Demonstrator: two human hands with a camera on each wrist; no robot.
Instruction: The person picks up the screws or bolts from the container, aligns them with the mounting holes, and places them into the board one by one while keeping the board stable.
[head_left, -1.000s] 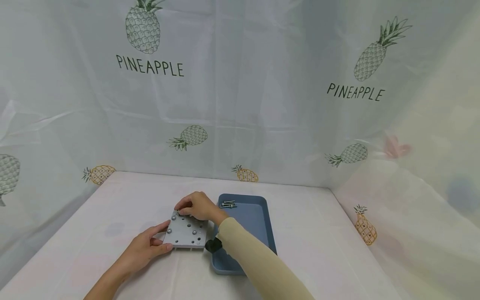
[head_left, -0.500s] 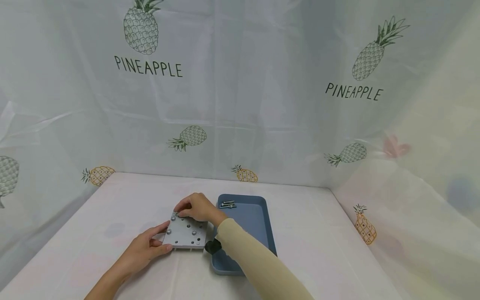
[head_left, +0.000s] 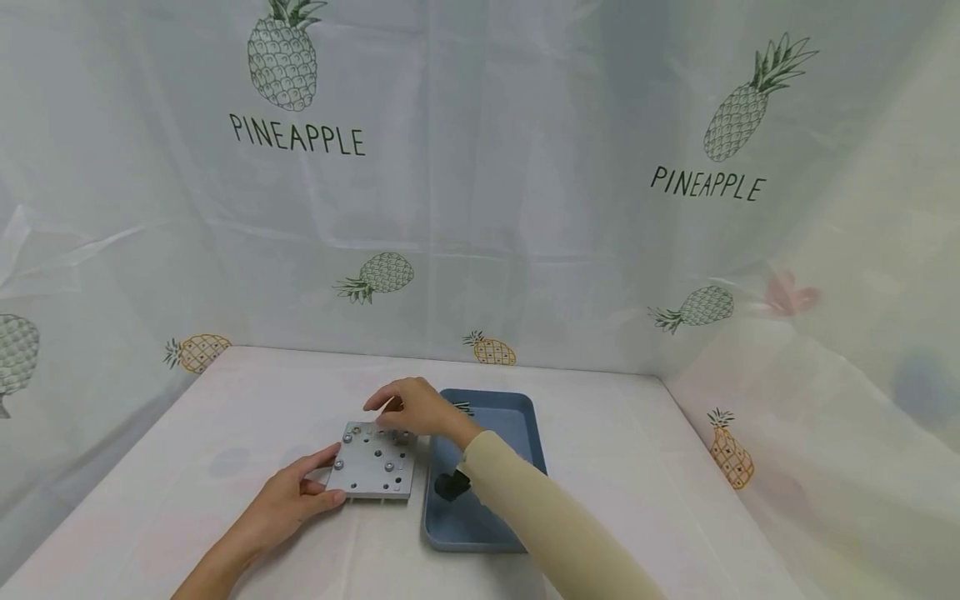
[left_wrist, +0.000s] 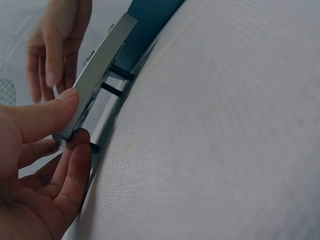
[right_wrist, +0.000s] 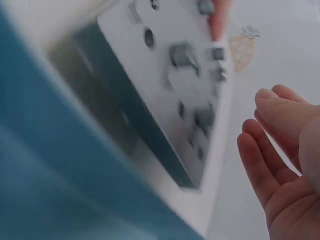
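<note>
A square silver metal plate [head_left: 367, 477] with holes stands on dark pegs [left_wrist: 120, 72] above the tablecloth. Several screw heads [right_wrist: 184, 55] project from its upper face. At the near left corner, my left hand [head_left: 288, 502] pinches the plate, thumb on top and fingers curled below, as the left wrist view shows. My right hand [head_left: 422, 408] hovers over the plate's far right part. Its fingers are loosely bent, and the right wrist view shows nothing between them.
Just right of the plate lies a blue tray [head_left: 480, 535], partly covered by my right forearm. Several loose screws [head_left: 467, 408] lie at its far left end, partly behind the hand. A pineapple-print curtain [head_left: 525, 208] hangs behind the table.
My right hand has come off the screw at the plate's far left corner and shifted right and slightly up. That screw now shows in its hole. My left hand has stayed put.
</note>
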